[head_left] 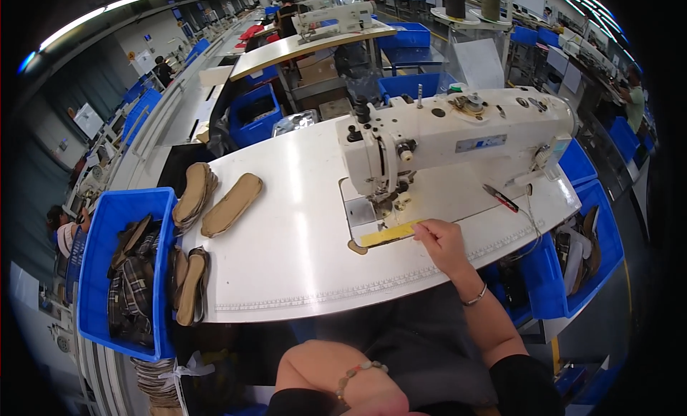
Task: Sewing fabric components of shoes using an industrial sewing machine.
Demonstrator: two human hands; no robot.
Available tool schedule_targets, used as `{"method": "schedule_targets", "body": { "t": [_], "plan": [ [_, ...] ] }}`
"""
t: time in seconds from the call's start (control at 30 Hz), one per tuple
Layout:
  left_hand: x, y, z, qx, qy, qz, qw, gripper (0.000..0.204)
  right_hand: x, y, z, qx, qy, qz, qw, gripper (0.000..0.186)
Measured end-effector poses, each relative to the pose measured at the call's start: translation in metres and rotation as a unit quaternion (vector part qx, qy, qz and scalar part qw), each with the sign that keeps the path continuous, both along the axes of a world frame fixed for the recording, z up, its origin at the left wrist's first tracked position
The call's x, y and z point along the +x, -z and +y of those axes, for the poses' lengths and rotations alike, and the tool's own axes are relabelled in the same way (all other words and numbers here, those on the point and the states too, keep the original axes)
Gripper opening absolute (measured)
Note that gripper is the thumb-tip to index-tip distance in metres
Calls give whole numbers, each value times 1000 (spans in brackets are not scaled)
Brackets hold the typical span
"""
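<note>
My right hand (440,244) is closed, its thumb and fingers drawn together at the right end of a yellow strip (390,235). The strip lies along the front of the bed of a white sewing machine (458,133); whatever the fingertips hold is hidden. A small tan piece (357,248) sits by the strip's left end. My left hand (379,403) is drawn back close to my body at the lower edge, below a beaded bracelet (361,369), and its fingers do not show. Red-handled thread snips (501,198) rest on the table right of my right hand.
Brown shoe-sole-shaped pieces (232,205) lie at the table's left end, with stacked ones (192,287) beside them. A blue bin (168,273) there holds dark plaid pieces. Another blue bin (612,258) stands at the right. A printed ruler scale (322,299) follows the white table's front edge.
</note>
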State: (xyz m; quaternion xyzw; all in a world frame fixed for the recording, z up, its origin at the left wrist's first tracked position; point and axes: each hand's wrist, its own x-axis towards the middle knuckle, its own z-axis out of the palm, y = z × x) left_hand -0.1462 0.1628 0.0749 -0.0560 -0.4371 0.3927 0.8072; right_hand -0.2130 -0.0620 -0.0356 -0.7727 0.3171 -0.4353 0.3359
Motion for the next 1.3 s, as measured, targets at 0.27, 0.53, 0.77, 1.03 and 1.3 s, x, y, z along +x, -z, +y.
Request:
{"method": "schedule_targets", "body": {
  "t": [0.27,0.53,0.77,1.03,1.3],
  "plan": [
    [5,19,7,71,-41,-24,996,61,2,-2,-2,4,-21,3,1000,17],
    [-7,43,8,133,-56,-43,989,65,5,-1,0,6,-13,17,1000,17],
    [6,44,-17,187,-116,-70,973,69,5,-4,-2,17,-11,33,999,17],
    [2,57,-39,238,-144,-95,956,73,6,-6,0,8,-4,35,999,17],
    [68,98,-53,303,-280,-224,883,56,6,-3,5,-37,-16,44,998,13]
  ]
}}
